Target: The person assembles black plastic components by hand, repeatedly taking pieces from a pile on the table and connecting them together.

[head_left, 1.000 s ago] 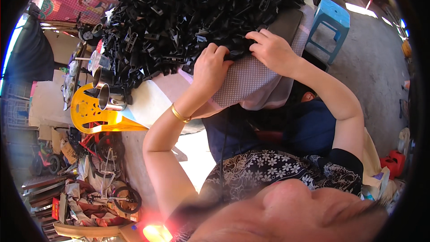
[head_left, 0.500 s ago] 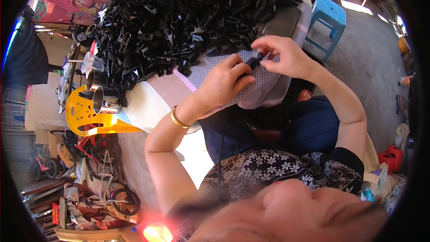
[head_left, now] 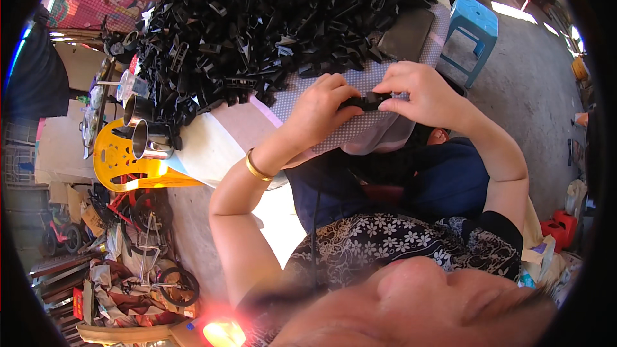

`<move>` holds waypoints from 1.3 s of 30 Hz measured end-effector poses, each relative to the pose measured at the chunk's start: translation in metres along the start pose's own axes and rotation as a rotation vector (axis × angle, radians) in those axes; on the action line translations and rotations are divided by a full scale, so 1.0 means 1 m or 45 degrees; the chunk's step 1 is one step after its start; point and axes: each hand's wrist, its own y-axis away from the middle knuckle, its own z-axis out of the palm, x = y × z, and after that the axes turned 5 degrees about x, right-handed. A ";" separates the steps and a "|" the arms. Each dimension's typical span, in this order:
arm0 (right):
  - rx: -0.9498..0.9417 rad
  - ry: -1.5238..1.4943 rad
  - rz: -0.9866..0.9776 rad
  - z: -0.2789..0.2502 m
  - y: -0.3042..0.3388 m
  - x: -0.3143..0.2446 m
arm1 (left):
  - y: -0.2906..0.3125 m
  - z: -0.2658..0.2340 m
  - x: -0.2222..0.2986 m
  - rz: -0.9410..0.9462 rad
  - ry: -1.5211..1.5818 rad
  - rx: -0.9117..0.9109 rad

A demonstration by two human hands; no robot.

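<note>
A yellow chair [head_left: 122, 164] with shiny metal cups [head_left: 151, 141] stands at the far left. Next comes a big pile of black plastic parts [head_left: 283, 19] on the table [head_left: 212, 141]. The left hand [head_left: 318, 112] and the right hand [head_left: 424, 93] meet over the dotted cloth [head_left: 360, 132]. Their fingers pinch one small black part [head_left: 369, 100] between them, one hand at each end.

pile of parts [head_left: 276, 19] on table [head_left: 212, 148], stool [head_left: 472, 29] to its right
</note>
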 end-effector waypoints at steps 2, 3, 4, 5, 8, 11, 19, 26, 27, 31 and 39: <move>0.052 0.040 -0.098 0.002 0.000 -0.001 | 0.002 0.004 0.002 -0.046 -0.026 0.031; 0.050 0.092 -0.118 0.001 -0.001 0.001 | 0.003 0.005 0.002 -0.152 0.078 0.072; 0.048 0.144 -0.138 0.001 -0.002 0.002 | 0.004 0.005 0.002 -0.258 0.184 0.114; 0.047 0.143 -0.140 0.001 -0.002 0.002 | 0.005 0.002 0.002 -0.259 0.182 0.116; 0.018 0.234 -0.173 0.000 0.000 0.003 | 0.005 -0.007 0.001 -0.311 0.209 0.036; 0.019 0.216 -0.182 0.004 -0.002 0.004 | 0.004 -0.006 0.002 -0.334 0.200 0.005; -0.032 0.015 -0.331 -0.001 -0.009 0.028 | 0.007 0.002 0.001 -0.216 0.223 0.048; -0.008 0.008 -0.381 0.014 -0.009 0.016 | 0.004 0.008 0.006 -0.305 0.263 0.020; 0.009 0.046 -0.374 0.016 -0.008 0.015 | 0.005 0.008 0.004 -0.281 0.266 0.031; -0.019 -0.089 -0.332 0.008 -0.013 0.017 | 0.001 -0.002 -0.004 -0.320 0.444 -0.121; 0.385 0.238 -0.315 0.038 -0.031 0.022 | -0.001 -0.012 -0.021 -0.197 -0.558 0.495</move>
